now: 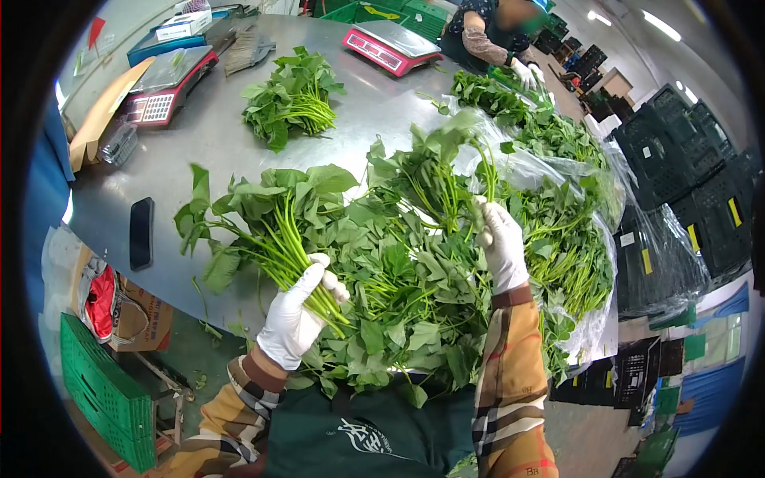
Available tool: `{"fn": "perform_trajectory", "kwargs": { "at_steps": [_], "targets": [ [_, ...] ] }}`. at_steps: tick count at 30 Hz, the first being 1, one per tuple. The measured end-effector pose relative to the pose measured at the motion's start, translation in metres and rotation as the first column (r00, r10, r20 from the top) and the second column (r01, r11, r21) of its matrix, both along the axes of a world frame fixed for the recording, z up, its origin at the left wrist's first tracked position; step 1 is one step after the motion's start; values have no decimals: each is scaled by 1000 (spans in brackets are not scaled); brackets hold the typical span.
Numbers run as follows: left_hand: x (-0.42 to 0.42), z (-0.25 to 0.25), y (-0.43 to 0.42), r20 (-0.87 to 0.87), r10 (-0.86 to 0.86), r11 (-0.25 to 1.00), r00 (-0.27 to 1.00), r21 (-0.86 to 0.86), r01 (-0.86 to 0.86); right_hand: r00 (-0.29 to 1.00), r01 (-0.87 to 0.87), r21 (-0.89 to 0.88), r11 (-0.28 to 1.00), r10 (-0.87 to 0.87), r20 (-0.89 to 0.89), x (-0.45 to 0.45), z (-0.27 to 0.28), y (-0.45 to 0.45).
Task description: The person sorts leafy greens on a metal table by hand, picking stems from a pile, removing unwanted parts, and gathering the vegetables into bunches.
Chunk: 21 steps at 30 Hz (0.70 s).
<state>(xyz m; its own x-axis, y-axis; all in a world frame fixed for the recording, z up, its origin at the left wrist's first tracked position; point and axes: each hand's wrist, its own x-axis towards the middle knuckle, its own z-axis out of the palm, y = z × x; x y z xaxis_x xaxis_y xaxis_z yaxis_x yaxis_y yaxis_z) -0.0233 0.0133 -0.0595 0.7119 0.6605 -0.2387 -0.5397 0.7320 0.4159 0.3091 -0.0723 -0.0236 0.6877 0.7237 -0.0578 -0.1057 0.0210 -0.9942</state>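
My left hand (288, 325), in a white glove, is closed around the stems of a thick bunch of leafy greens (275, 227). Its leaves fan out up and to the left. My right hand (504, 248), also gloved, pinches a few green stems (488, 171) with leaves at their upper end; some of these leaves are blurred. Between and beneath both hands spreads a loose heap of the same greens (394, 279). Another gathered bunch (291, 99) lies apart on the metal table (187, 159), farther back.
More greens (558, 231) lie on clear plastic (594, 334) at right. Two red scales (390, 49) (163, 84) and a phone (141, 233) rest on the table. A co-worker (498, 36) handles greens at the far side. Dark crates (669, 143) are stacked right; green crates (107, 390) stand lower left.
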Motion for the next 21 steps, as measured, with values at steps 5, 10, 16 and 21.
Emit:
{"fn": "perform_trajectory", "kwargs": {
  "at_steps": [5,10,16,21],
  "targets": [
    [10,9,-14,-2,-70,997,998,16,70,975,70,-97,993,-47,216,-87,18,-22],
    [29,19,-27,-139,-80,971,987,212,109,561,-334,-196,922,362,744,-155,0,-34],
    [11,38,4,-170,412,822,895,494,-284,668,-10,-367,930,279,690,-64,-37,-24],
    [-3,31,22,116,163,960,980,211,-185,478,407,-292,865,71,876,-5,-80,22]
  ]
}}
